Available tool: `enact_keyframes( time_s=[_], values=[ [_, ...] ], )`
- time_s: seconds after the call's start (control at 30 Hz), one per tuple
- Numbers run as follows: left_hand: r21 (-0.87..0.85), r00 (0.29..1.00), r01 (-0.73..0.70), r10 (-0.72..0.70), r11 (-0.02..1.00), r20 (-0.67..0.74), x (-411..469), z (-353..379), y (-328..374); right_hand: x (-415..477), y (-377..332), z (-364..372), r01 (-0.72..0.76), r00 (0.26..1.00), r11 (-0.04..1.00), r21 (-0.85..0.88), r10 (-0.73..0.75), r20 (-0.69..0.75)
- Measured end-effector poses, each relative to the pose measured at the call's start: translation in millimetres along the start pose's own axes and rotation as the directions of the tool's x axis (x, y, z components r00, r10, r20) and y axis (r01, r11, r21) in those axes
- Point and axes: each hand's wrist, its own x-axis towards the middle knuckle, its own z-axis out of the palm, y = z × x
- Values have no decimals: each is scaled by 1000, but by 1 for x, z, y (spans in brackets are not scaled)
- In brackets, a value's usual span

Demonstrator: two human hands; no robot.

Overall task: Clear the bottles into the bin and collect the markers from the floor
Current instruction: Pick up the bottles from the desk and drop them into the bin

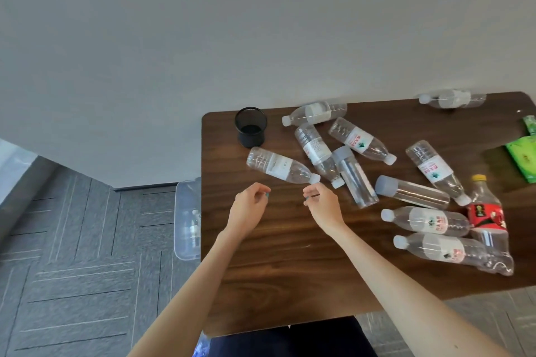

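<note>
Roughly, left to right
Bin [187, 220]: clear plastic, on the floor against the table's left edge, something already inside
Left hand [250, 207]: above the table [275, 269], fingers curled loosely, empty as far as I can tell
Nearest bottle [280, 165]: lying on its side, cap pointing at the right hand [323, 206], just beyond both hands
Right hand: fingers curled, thumb near forefinger, holding nothing
Other bottles: scattered flat across the table to the right
Handling: empty thin plastic, likely light, crushable, prone to rolling; grip the labelled mid-body
Markers: none in view
</note>
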Motion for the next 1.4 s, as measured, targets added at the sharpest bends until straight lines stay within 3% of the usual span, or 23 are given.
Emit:
enact_keyframes(
  time_s=[0.07, 0.13, 0.23, 0.33, 0.57, 0.77, 0.87, 1.1, 1.4],
  values=[
    [57, 998, -44, 46, 997, -30, 6, 16, 15, 9, 8, -19, 12, 1000, 1000, -4, -12, -1],
    [217, 985, -138, 157, 966, -69, 16, 32, 28, 19, 17, -36, 17, 1000, 1000, 2, -17, -2],
    [571, 946, -233, 320, 787, -54, 35, 48, 40, 32, 27, -59, 23, 1000, 1000, 6, -22, -22],
    [764, 961, -197, 274, 614, 27, 58, 58, 43, 43, 36, -78, 20, 999, 1000, -5, -20, -41],
    [892, 993, -111, 15, 438, 116, 100, 66, 27, 58, 59, -101, 4, 998, 1000, -17, -5, -60],
    [936, 990, -117, 117, 333, 82, 92, 81, 12, 64, 67, -109, 18, 997, 999, -34, -21, -78],
    [906, 991, -100, 127, 411, 52, 82, 92, 10, 66, 69, -113, 23, 994, 997, -80, -32, -108],
    [583, 986, 169, -138, 795, -98, 55, 103, 31, 76, 71, -119, 38, 976, 976, -214, -82, -200],
    [189, 942, 242, -183, 952, -281, 38, 81, 69, 95, 75, -103, 4, 998, 925, -381, -27, -57]
  ],
)
